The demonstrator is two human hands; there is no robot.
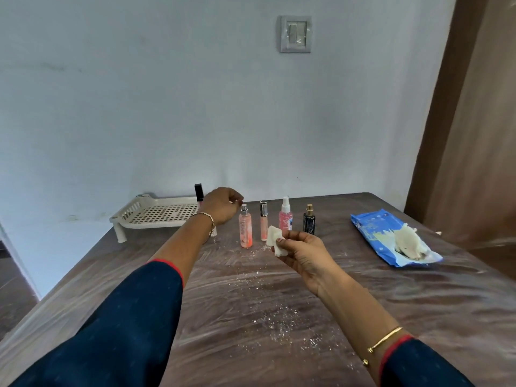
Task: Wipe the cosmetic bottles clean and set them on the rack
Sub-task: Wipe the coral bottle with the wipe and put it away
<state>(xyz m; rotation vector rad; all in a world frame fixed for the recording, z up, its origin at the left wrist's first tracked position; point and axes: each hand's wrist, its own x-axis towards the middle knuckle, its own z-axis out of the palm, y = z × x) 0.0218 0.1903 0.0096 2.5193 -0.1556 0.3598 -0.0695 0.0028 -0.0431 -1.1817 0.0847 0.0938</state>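
Note:
Four cosmetic bottles stand in a row on the table: an orange-pink spray bottle (245, 229), a slim peach tube with a silver-black cap (263, 222), a pink spray bottle with a white nozzle (285, 218) and a dark bottle with a gold cap (309, 219). A black-capped pink tube (198, 194) stands on the white rack (156, 212) at the back left. My left hand (222, 206) hovers just left of the orange-pink bottle, fingers curled, holding nothing. My right hand (303, 254) pinches a folded white wipe (275, 240) in front of the bottles.
A blue pack of wipes (377, 233) lies at the right with a wipe pulled out of it. White powder is scattered over the plastic-covered table (251, 303). A wall stands right behind the table; a brown door is at the right.

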